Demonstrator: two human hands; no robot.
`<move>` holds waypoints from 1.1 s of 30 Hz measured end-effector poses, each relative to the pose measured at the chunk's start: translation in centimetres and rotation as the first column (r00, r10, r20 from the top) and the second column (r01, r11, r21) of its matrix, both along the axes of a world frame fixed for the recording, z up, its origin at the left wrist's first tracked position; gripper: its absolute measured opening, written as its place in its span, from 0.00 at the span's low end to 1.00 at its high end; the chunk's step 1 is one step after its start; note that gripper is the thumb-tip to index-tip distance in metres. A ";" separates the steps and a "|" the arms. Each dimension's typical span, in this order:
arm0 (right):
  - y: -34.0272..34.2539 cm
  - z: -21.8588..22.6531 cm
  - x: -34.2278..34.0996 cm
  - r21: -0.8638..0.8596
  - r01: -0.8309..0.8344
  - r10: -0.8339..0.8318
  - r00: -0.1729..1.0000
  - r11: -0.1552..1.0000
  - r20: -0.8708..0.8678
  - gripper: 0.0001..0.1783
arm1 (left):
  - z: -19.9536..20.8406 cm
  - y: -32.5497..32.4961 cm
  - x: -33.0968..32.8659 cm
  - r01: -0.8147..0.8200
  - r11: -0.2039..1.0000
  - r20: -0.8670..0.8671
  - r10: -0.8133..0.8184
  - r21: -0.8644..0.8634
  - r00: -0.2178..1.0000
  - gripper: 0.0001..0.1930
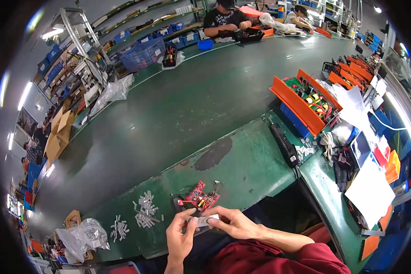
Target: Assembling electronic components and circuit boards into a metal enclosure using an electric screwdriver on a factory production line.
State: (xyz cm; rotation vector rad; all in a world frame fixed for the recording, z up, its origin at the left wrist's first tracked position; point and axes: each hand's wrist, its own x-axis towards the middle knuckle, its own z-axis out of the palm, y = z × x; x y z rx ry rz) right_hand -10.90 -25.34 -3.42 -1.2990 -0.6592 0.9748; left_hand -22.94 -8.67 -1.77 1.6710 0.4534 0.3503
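Pale-grey strip between both hands, long axis crosswise.

Lighting is bright, supplied by white tube lights at left and a strip light at right. The white sheet is overexposed. Mild glare marks the table; deep shadow lies below the bench. Left hand and right hand appear acceptably sharp; far shelves, soft. Fisheye distortion bends edges; corners are black.

PCB just beyond fingers; small pcs on bench to L, pwr tool to R.
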 end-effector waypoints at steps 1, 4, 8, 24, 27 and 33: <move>0.2 -0.2 -0.1 0.048 0.009 -0.015 0.994 0.999 0.112 0.18 | 0.1 -0.2 0.1 -0.023 0.999 0.021 0.024 -0.036 0.999 0.14; 0.6 -0.7 0.7 0.113 0.009 -0.041 0.958 0.993 0.282 0.17 | 0.3 0.2 0.4 -0.023 0.995 -0.023 0.021 -0.101 1.000 0.13; -0.6 0.9 1.6 0.018 0.029 -0.034 0.944 0.999 0.327 0.18 | 1.1 0.3 1.6 0.084 0.991 -0.033 -0.088 -0.101 0.996 0.13; -0.6 0.0 0.3 -0.032 -0.136 0.124 0.961 0.990 -0.247 0.19 | -0.7 -0.8 -1.0 -0.032 0.347 0.139 -0.288 0.937 0.947 0.19; -0.4 -0.5 0.8 -0.025 -0.199 0.184 0.943 0.980 -0.278 0.20 | -1.5 -0.3 -1.1 -0.026 0.319 0.132 -0.315 0.947 0.940 0.16; -0.2 -2.0 2.1 -0.052 -0.264 0.224 0.891 0.963 -0.394 0.20 | -3.1 -0.8 -0.8 -0.059 0.334 0.143 -0.233 0.941 0.962 0.14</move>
